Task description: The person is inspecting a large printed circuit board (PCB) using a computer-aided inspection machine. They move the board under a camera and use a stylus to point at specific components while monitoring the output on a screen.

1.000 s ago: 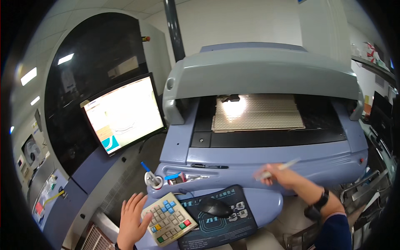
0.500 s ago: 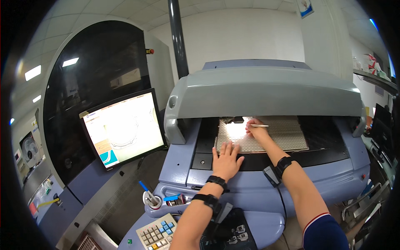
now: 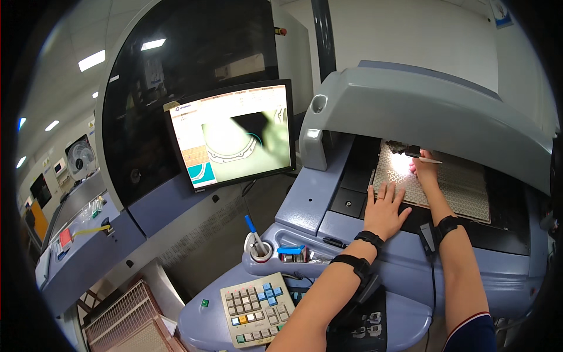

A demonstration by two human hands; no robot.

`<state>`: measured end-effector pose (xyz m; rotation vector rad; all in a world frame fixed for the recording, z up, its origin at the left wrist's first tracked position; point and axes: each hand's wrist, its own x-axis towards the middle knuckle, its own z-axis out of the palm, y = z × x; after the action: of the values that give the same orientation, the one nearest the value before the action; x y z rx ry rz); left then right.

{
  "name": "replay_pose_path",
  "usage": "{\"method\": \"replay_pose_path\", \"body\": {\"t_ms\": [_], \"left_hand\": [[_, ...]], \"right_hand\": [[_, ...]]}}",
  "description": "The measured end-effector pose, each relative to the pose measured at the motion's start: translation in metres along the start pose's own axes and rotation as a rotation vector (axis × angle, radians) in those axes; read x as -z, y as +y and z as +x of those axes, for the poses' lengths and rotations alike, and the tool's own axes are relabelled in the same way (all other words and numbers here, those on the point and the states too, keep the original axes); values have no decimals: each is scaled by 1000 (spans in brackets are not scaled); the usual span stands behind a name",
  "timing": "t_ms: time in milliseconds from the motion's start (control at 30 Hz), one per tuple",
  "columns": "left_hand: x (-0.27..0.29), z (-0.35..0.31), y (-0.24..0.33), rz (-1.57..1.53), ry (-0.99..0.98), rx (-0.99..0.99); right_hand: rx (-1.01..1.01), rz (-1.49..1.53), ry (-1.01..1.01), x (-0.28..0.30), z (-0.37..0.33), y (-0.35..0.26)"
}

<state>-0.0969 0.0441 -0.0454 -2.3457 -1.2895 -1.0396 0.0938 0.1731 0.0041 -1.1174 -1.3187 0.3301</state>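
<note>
A flat, light panel [image 3: 466, 190] patterned with many small ring shapes lies on the machine's black bed. My left hand [image 3: 384, 214] rests flat with fingers spread at the panel's near left edge. Further back, my right hand [image 3: 426, 171] is closed round a slim white pen-like tool [image 3: 431, 160], over the brightly lit patch of the panel. The tool's tip is lost in the glare. On the monitor [image 3: 237, 135], an enlarged ring outline appears with a dark shape and a blurred pale shape over its right part.
The machine's grey hood [image 3: 422, 111] arches just above my right hand. Nearer stand a keyboard [image 3: 258, 308], a cup of pens [image 3: 258, 249] and a blue-topped small item [image 3: 292, 252] in a tray. A dark cable [image 3: 433, 287] hangs beside my right forearm.
My view has turned left, so everything sits further right. A dark shape and a blurred pale shape now show on the monitor. My hands keep about the same places on the panel.
</note>
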Motion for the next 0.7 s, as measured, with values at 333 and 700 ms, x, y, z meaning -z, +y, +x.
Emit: {"method": "replay_pose_path", "body": {"t_ms": [333,700], "left_hand": [[4,-1,1,-13,-90,38],[4,-2,1,-27,-80,40]], "right_hand": [[26,-37,20,0,-13,-13],[20,-43,22,-2,-20,-25]]}}
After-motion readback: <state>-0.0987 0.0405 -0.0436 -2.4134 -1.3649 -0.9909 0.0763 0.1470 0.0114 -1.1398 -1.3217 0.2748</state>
